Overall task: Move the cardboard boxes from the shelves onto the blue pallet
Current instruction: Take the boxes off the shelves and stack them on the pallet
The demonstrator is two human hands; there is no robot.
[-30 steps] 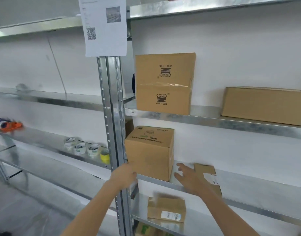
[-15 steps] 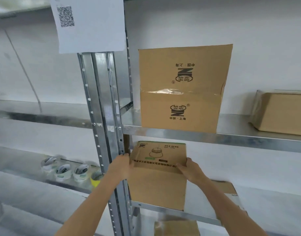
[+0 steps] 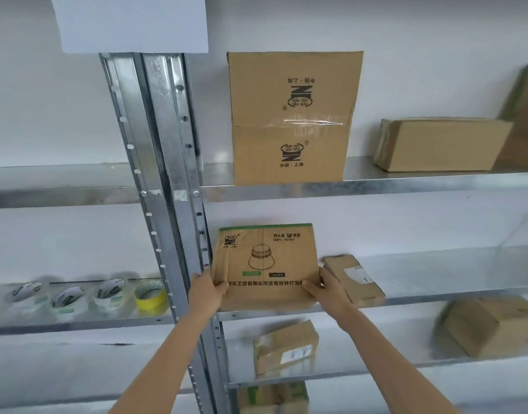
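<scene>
A cardboard box with a lamp drawing and a green top edge (image 3: 265, 258) stands on the middle metal shelf (image 3: 436, 297). My left hand (image 3: 206, 289) grips its lower left side and my right hand (image 3: 325, 289) grips its lower right side, thumbs on the front face. Above it a tall taped box (image 3: 292, 118) stands on the upper shelf, with a low box (image 3: 439, 143) to its right. A small flat box with a label (image 3: 353, 279) lies just right of my right hand. The blue pallet is not in view.
A steel upright post (image 3: 164, 174) runs just left of the held box. Several tape rolls (image 3: 86, 295) sit on the left shelf. Lower shelves hold a labelled small box (image 3: 286, 345), a blurred box (image 3: 490, 327) at right, and a green-printed box (image 3: 271, 397) at the bottom.
Both hands went from reaching toward the lamp box to gripping its two sides. The view moved closer and shifted, so the box's printed face now shows front on.
</scene>
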